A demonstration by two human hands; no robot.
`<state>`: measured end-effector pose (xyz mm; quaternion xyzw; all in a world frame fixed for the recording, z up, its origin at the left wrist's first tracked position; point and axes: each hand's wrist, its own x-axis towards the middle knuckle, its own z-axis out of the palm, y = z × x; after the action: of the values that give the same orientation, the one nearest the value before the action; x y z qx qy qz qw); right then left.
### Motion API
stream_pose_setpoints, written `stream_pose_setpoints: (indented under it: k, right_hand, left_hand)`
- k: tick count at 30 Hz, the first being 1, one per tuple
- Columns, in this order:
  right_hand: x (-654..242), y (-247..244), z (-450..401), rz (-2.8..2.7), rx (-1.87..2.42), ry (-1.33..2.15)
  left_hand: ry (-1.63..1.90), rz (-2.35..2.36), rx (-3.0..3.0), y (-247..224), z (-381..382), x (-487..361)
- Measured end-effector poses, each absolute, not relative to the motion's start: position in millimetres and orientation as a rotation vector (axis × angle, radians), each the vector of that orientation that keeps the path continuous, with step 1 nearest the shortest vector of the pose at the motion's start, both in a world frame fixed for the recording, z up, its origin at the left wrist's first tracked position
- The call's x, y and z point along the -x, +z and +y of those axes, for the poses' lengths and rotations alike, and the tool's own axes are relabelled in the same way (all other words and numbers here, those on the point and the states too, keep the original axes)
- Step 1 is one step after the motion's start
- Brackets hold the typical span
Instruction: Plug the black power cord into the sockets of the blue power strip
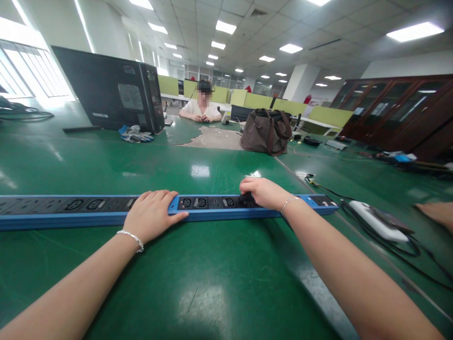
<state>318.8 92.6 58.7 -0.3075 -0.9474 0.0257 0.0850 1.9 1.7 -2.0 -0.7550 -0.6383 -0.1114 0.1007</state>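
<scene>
A long blue power strip (219, 215) with black sockets along its top lies across the green table. My left hand (151, 212) is closed over the strip left of the middle, fingers across the top and thumb along the near edge. Farther right, my right hand (264, 191) pinches a black plug (245, 199) at one of the sockets. The hand hides most of the plug, so I cannot tell how deep it sits. A dark cord (286, 222) shows below my right wrist.
A white power strip (378, 221) with black cables lies at right, near another person's hand (435, 215). Behind stand a black computer case (109, 89), gloves (136, 134) and a brown bag (265, 132). A person (201, 109) sits at the far side.
</scene>
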Motion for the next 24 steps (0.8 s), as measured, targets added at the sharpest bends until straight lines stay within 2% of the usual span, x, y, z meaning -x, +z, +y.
stream_pose_setpoints:
  k: [9,14,17,20,24]
  right_hand:
    - [-312,49,88,-2.837,0.909,-0.052]
    - [-306,51,84,-2.816,0.999,-0.01]
    - [-301,51,80,-2.712,1.118,0.081]
    - [-293,45,74,-2.523,1.26,0.024]
    - [-281,39,61,-2.096,1.757,-0.117]
  left_hand:
    - [-0.337,-1.875,2.23,-2,2,-2]
    - [-0.342,-1.868,2.232,-3,2,-1]
    - [-0.346,-1.871,2.233,-2,2,-1]
    - [-0.342,-1.877,2.239,-1,2,-2]
    - [-0.345,-1.887,2.244,0,1,-3]
